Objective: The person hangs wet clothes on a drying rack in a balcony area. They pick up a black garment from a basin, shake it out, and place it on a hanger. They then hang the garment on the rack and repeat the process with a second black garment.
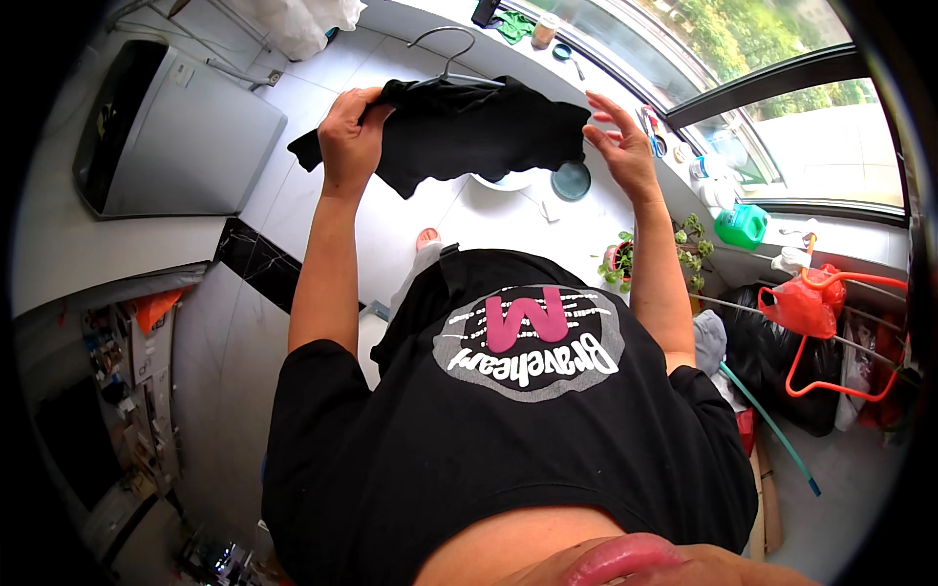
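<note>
A black garment (pixel 489 132) hangs spread out in front of me on a hanger (pixel 445 44), whose metal hook sticks up above the cloth. My left hand (pixel 352 137) is closed on the garment's left side, with its fingertips partly hidden. At the other end, my right hand (pixel 621 142) is beside the cloth's right edge, thumb and fingers apart. Whether its fingertips touch the fabric I cannot tell. Most of the hanger's bar is covered by the cloth.
A grey appliance (pixel 210 137) stands at the left. Beyond the garment, a dark round basin (pixel 571 182) rests on the tiled floor. Potted plants (pixel 625 259), a green jug (pixel 743 227), a red hanger (pixel 845 391) and black bags (pixel 782 352) line the right, below the windows.
</note>
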`<control>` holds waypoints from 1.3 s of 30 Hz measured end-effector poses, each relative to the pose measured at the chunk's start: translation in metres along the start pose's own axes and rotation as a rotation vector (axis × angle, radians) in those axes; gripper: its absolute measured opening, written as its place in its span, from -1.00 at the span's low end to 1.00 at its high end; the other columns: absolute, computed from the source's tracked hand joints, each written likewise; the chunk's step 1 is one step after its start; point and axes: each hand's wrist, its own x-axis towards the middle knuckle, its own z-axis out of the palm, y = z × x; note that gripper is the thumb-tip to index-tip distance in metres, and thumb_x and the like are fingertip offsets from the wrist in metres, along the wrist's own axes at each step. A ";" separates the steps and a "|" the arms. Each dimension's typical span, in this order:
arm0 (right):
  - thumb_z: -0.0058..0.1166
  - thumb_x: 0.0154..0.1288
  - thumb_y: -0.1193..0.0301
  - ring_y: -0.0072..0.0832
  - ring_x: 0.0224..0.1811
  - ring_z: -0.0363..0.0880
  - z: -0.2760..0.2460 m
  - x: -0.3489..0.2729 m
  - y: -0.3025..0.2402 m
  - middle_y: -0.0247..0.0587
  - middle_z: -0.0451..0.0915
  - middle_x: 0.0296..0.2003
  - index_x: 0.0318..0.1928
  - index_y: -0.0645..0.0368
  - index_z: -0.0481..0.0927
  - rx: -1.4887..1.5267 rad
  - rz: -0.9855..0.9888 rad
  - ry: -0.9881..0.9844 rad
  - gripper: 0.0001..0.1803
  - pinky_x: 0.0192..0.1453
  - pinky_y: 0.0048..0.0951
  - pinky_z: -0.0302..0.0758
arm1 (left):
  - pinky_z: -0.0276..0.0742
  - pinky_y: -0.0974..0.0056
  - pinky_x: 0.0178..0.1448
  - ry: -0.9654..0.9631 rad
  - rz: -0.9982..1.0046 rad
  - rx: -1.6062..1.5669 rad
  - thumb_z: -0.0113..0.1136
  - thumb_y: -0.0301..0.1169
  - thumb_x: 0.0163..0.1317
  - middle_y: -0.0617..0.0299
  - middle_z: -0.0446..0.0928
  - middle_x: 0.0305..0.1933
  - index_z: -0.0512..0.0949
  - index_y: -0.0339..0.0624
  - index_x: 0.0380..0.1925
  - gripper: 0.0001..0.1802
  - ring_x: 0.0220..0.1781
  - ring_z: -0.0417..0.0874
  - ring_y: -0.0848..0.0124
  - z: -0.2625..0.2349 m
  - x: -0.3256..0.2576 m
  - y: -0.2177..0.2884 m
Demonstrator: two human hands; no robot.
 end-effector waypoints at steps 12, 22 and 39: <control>0.19 0.07 0.34 -0.31 -0.15 0.47 0.030 0.018 -0.018 -0.25 0.54 -0.26 -0.05 -0.01 0.54 -0.288 -0.354 -0.009 -0.64 -0.12 -0.38 0.43 | 0.47 0.36 -0.23 -0.035 0.022 -0.036 0.25 -0.64 -0.06 0.16 0.56 -0.41 0.57 -0.28 -0.38 -0.82 -0.37 0.56 0.31 0.004 0.012 0.006; 0.17 0.06 0.47 -0.32 -0.50 0.47 0.024 0.004 -0.022 -0.21 0.49 -0.46 -0.37 0.22 0.52 -0.181 -0.302 0.023 -0.87 -0.38 -0.48 0.40 | 0.45 0.46 -0.26 -0.136 -0.106 -0.224 0.19 -0.56 0.08 0.25 0.57 -0.38 0.57 -0.26 -0.31 -0.86 -0.37 0.54 0.47 0.013 0.006 -0.001; 0.19 -0.03 0.52 -0.29 -0.55 0.48 0.011 -0.011 -0.033 -0.26 0.49 -0.51 -0.44 0.19 0.51 -0.270 -0.323 0.192 -0.88 -0.44 -0.47 0.39 | 0.38 0.47 0.00 -0.383 -0.248 -0.458 0.06 -0.63 0.09 0.26 0.51 -0.18 0.50 -0.34 -0.17 -0.74 -0.16 0.49 0.53 0.005 0.010 0.013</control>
